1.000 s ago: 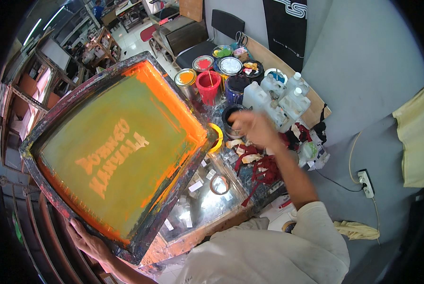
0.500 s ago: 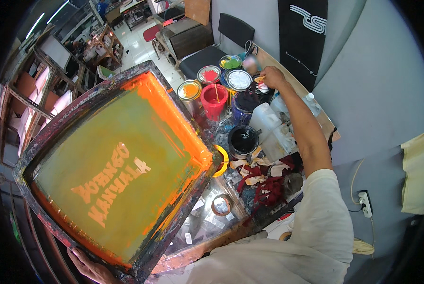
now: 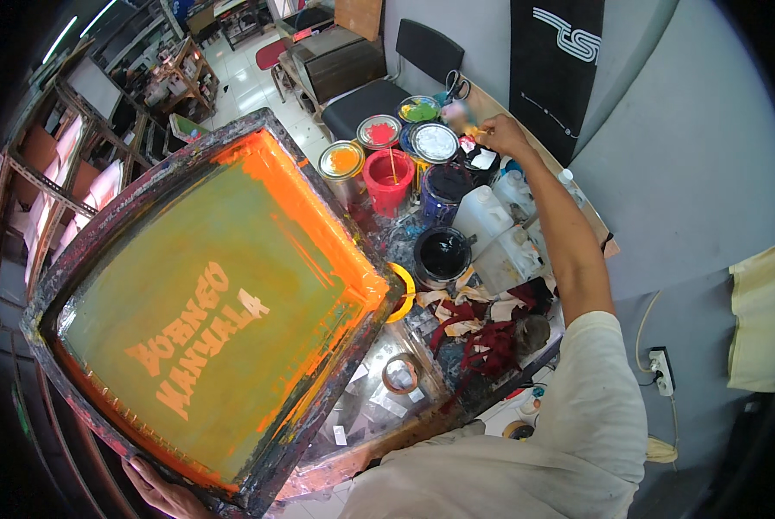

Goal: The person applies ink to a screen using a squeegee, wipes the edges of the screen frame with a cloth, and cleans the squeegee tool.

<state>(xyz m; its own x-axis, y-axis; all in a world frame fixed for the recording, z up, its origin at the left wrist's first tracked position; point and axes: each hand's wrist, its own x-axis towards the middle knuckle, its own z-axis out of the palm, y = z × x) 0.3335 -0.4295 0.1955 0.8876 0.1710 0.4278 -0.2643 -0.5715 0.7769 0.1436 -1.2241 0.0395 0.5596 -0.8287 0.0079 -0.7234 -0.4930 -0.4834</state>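
Observation:
A silk-screen printing frame (image 3: 156, 195) stands tilted at the left. Its olive-green mesh (image 3: 253, 212) carries pale lettering, and orange ink lies thick along the inner edges. My left hand (image 3: 164, 495) grips the frame's lower left rim, its fingers partly hidden. At the far side of the table my right hand (image 3: 505, 137) is closed around a small orange-yellow piece (image 3: 477, 132), whose kind I cannot make out. Just below it stands a black tin (image 3: 484, 176) with a white and red patch on top. A yellow tape roll (image 3: 404, 294) shows beside the frame's right corner.
Ink tins crowd the table, including a red pot (image 3: 389, 184) with a stick, an orange-topped tin (image 3: 342, 160) and a black-ink pot (image 3: 443, 254). Plastic jugs (image 3: 481, 214), stained rags (image 3: 489, 348) and a brown tape roll (image 3: 400, 374) lie nearer. A black chair (image 3: 430, 48) stands beyond.
My right hand has lifted slightly away from the black tin with the orange-yellow piece, baring more of the white patch. My left hand keeps its hold on the frame.

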